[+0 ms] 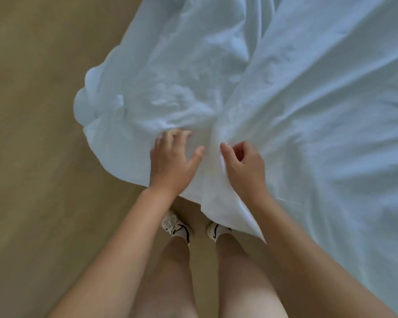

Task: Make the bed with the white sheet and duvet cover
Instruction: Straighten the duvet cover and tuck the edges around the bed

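Tan floor (32, 111) fills the left of the frame and the strip at lower centre, where the person's shoes (177, 228) stand. The white cloth (308, 111) spreads from the centre to the upper right and right edge; the view does not show whether it is the sheet or the duvet cover. Its long axis runs diagonally from lower centre to upper right, and a loose corner (251, 226) hangs pointing down toward the shoes. A rumpled ridge rises from between the hands to the top centre, and a puffed lump (90, 106) bulges at centre left over the floor. The left hand (172, 161) lies wide on the cloth, fingers spread and slightly blurred, holding nothing. The right hand (244, 166) is curled, thumb and fingers pinching a fold; creases fan from it toward the right edge, which suggests tension. The cloth is judged light, soft and limp: it creases readily, carries no shape of its own, and slides easily. The sound hold is probably at the hem or corner, one hand each side of it, with a gathered pinch rather than a flat palm.
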The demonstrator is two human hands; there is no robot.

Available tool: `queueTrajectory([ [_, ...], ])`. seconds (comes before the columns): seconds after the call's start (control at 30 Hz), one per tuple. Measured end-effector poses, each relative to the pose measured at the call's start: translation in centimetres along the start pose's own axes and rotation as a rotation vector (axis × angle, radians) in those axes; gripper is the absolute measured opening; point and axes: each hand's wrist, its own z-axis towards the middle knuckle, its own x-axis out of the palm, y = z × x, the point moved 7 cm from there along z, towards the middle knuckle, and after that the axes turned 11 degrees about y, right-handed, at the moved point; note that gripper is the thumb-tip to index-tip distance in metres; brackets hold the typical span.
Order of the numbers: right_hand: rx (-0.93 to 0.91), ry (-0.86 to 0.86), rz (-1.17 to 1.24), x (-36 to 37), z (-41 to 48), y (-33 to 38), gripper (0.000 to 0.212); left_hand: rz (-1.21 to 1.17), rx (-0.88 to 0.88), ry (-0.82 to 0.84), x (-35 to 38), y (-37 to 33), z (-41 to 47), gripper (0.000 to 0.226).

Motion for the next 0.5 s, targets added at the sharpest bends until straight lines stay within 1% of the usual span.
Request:
queueTrajectory([
  [0.03, -0.037, -0.019, 0.011, 0.1, 0.3, 0.9, 0.029, 0.069, -0.041, -0.055, -1.3, 0.9, 0.9, 0.053],
  [0.07, -0.065, -0.019, 0.019, 0.3, 0.5, 1.6, 0.029, 0.164, -0.058, -0.052, -1.9, 1.4, 2.0, 0.063],
  [0.1, -0.089, -0.011, 0.018, 0.7, 0.7, 2.3, 0.030, 0.274, -0.055, -0.014, -1.9, 1.6, 3.0, 0.065],
  [0.13, -0.108, 0.000, 0.015, 1.3, 0.9, 3.0, 0.030, 0.380, -0.033, 0.041, -1.6, 1.6, 3.9, 0.058],
  [0.17, -0.125, 0.014, 0.012, 1.9, 1.1, 3.7, 0.031, 0.459, 0.005, 0.083, -1.4, 1.5, 4.7, 0.046],
  [0.2, -0.136, 0.031, 0.004, 2.5, 1.2, 4.2, 0.032, 0.506, 0.048, 0.105, -1.3, 1.3, 5.3, 0.036],
  [0.23, -0.137, 0.052, -0.007, 3.2, 1.3, 4.5, 0.032, 0.520, 0.089, 0.104, -1.5, 1.1, 5.8, 0.032],
  [0.27, -0.116, 0.072, -0.016, 3.8, 1.6, 4.5, 0.031, 0.495, 0.128, 0.091, -1.8, 1.0, 6.1, 0.031],
  [0.33, -0.011, 0.100, -0.027, 4.7, 2.4, 3.9, 0.031, 0.302, 0.190, 0.044, -2.5, 0.9, 6.2, 0.024],
  [0.37, 0.063, 0.120, -0.002, 5.1, 2.9, 3.5, 0.034, 0.154, 0.163, 0.037, -3.0, 1.2, 6.2, 0.021],
  [0.43, 0.201, 0.146, 0.122, 5.8, 3.8, 3.3, 0.041, -0.138, 0.035, 0.080, -3.4, 2.2, 6.2, 0.018],
  [0.5, 0.307, 0.136, 0.250, 5.9, 5.0, 3.3, 0.049, -0.256, -0.056, 0.172, -3.2, 1.9, 6.4, 0.022],
])
